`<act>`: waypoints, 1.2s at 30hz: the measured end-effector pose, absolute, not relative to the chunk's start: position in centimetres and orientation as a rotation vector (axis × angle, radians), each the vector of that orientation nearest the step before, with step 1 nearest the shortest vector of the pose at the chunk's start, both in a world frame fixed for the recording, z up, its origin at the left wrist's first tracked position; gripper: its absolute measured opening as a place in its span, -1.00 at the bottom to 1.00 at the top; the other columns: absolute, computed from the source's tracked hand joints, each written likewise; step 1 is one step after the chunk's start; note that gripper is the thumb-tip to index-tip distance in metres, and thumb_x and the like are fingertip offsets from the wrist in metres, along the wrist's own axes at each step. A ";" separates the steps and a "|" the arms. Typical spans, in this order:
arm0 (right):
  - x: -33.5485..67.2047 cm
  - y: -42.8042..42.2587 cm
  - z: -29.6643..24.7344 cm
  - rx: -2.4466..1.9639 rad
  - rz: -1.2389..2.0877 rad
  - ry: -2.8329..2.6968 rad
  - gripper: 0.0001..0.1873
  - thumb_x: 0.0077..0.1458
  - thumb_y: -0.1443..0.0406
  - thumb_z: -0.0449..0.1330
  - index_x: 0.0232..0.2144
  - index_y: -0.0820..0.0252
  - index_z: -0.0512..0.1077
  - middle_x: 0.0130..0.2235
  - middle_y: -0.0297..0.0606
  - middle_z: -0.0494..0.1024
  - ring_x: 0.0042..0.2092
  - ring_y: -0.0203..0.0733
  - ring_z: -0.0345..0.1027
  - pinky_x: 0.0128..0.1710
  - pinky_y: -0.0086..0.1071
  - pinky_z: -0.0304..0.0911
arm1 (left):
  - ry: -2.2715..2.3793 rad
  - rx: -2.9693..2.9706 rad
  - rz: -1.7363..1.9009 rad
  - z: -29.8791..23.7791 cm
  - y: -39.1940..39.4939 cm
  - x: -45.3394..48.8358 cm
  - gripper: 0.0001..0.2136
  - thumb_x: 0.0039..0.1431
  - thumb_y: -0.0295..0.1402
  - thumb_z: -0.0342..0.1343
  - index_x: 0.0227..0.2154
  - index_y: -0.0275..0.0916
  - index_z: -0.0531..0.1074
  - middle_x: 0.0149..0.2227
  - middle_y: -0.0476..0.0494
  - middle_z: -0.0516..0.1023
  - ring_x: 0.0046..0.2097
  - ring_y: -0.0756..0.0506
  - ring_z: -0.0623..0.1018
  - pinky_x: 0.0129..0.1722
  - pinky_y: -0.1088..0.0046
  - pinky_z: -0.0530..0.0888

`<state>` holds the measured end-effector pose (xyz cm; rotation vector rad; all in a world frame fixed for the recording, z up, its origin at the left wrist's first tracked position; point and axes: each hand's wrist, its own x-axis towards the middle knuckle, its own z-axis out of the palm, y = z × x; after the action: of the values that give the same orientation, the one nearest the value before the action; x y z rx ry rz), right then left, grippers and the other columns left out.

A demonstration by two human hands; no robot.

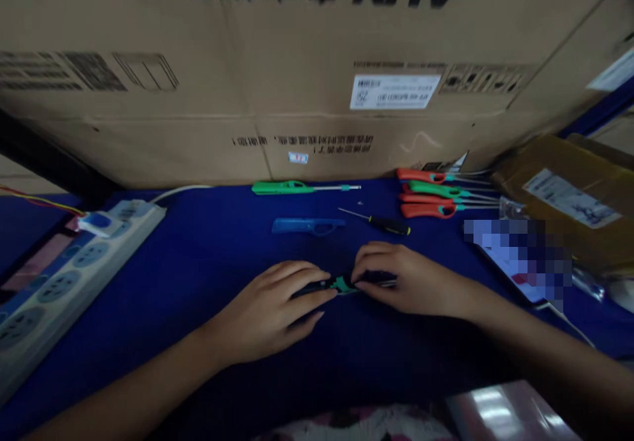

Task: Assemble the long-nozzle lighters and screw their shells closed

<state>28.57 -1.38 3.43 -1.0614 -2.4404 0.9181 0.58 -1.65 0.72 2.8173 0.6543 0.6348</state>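
Between my hands lies a long-necked lighter (341, 285) with a teal-green part and dark insides showing; its casing looks opened. My left hand (275, 305) is closed around its left end, thumb and fingers along its sides. Fingers of my right hand (396, 279) pinch at its right part, where a thin metal rod shows below the palm. What lies under the fingertips is hidden. Just beyond, a blue casing half (307, 226) rests flat. A screwdriver (389, 224) with a black and yellow handle lies beside it. Farther back is a green long-necked lighter (287, 188).
Several red and green lighters (430, 193) are piled at the back right, near a brown carton (574, 190). A phone (515, 263) with a cable lies at right. Along the left runs a white power strip (89, 276). A large cardboard box (198, 117) walls off the back.
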 end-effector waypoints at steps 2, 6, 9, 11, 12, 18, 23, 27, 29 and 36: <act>29.0 -1.5 2.9 -1.032 0.966 -2.422 -0.86 0.24 0.39 0.20 -0.18 0.16 0.55 -0.18 -0.23 0.56 -0.12 -0.22 0.44 -0.07 -0.34 0.34 | 0.630 2.862 0.641 0.0 -2.1 1.0 -0.74 0.38 -0.42 0.08 0.06 -0.18 0.51 0.12 -0.18 0.54 0.14 -0.18 0.52 0.12 0.22 0.54; 29.4 -1.4 1.7 -1.010 1.007 -2.373 -0.88 0.24 0.39 0.20 -0.21 0.16 0.53 -0.19 -0.22 0.56 -0.14 -0.22 0.45 -0.11 -0.34 0.35 | 0.628 2.870 0.575 -0.9 -2.3 1.5 -0.72 0.40 -0.46 0.03 0.11 -0.23 0.48 0.12 -0.20 0.55 0.14 -0.18 0.54 0.10 0.24 0.58; 29.4 -1.1 1.2 -1.008 1.028 -2.345 -0.91 0.25 0.39 0.21 -0.24 0.15 0.53 -0.21 -0.24 0.56 -0.16 -0.24 0.46 -0.14 -0.37 0.36 | 0.647 2.856 0.559 -0.9 -2.3 1.4 -0.69 0.44 -0.47 -0.04 0.14 -0.22 0.44 0.10 -0.18 0.57 0.12 -0.16 0.56 0.06 0.29 0.61; 29.3 -1.0 1.1 -1.012 1.045 -2.331 -0.92 0.25 0.39 0.22 -0.24 0.15 0.52 -0.22 -0.25 0.56 -0.16 -0.24 0.46 -0.15 -0.38 0.36 | 0.648 2.844 0.540 -0.7 -2.2 1.4 -0.67 0.46 -0.49 -0.09 0.15 -0.22 0.44 0.10 -0.17 0.58 0.12 -0.14 0.57 0.06 0.31 0.62; 29.3 -1.0 1.1 -1.018 1.050 -2.323 -0.92 0.25 0.39 0.23 -0.24 0.15 0.52 -0.22 -0.25 0.55 -0.17 -0.25 0.46 -0.15 -0.38 0.36 | 0.644 2.841 0.535 -0.7 -2.2 1.4 -0.67 0.45 -0.50 -0.09 0.15 -0.23 0.45 0.10 -0.18 0.58 0.12 -0.15 0.57 0.06 0.31 0.63; 29.2 -1.3 1.3 -1.059 1.072 -2.281 -0.89 0.23 0.42 0.23 -0.22 0.14 0.52 -0.22 -0.27 0.56 -0.18 -0.24 0.46 -0.18 -0.36 0.37 | 0.661 2.832 0.550 -0.3 -2.2 1.9 -0.66 0.42 -0.55 -0.11 0.09 -0.29 0.50 0.09 -0.19 0.60 0.08 -0.16 0.59 0.01 0.33 0.65; 29.0 -1.5 1.8 -1.148 1.059 -2.278 -0.86 0.20 0.44 0.24 -0.21 0.17 0.54 -0.22 -0.28 0.57 -0.18 -0.27 0.48 -0.18 -0.39 0.37 | 0.695 2.882 0.518 0.1 -2.4 2.3 -0.62 0.41 -0.60 -0.14 0.10 -0.32 0.49 0.09 -0.19 0.60 0.07 -0.18 0.60 -0.05 0.36 0.67; 29.1 -1.5 2.0 -1.167 1.113 -2.282 -0.83 0.22 0.42 0.23 -0.16 0.15 0.56 -0.17 -0.28 0.57 -0.15 -0.28 0.49 -0.15 -0.41 0.38 | 0.677 2.923 0.460 0.4 -2.5 2.2 -0.61 0.40 -0.62 -0.16 0.11 -0.36 0.49 0.11 -0.25 0.58 0.08 -0.22 0.60 -0.07 0.31 0.68; 29.1 -1.5 2.0 -1.191 1.147 -2.264 -0.82 0.21 0.43 0.23 -0.17 0.15 0.56 -0.16 -0.29 0.57 -0.15 -0.30 0.50 -0.15 -0.43 0.38 | 0.671 2.934 0.447 0.4 -2.5 2.2 -0.60 0.39 -0.63 -0.18 0.10 -0.37 0.49 0.11 -0.27 0.58 0.08 -0.23 0.60 -0.06 0.31 0.68; 29.5 -1.1 2.8 -1.323 1.205 -2.116 -0.90 0.22 0.33 0.26 -0.21 0.10 0.57 -0.17 -0.31 0.61 -0.18 -0.27 0.53 -0.19 -0.43 0.41 | 0.864 2.633 0.499 0.0 -3.0 1.9 -0.68 0.46 -0.41 -0.05 0.18 -0.17 0.42 0.15 -0.06 0.56 0.14 -0.13 0.57 0.11 0.35 0.61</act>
<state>29.54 -1.08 2.79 -1.3234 -2.1156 1.2047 1.91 -2.97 0.02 2.6330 0.8640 0.4988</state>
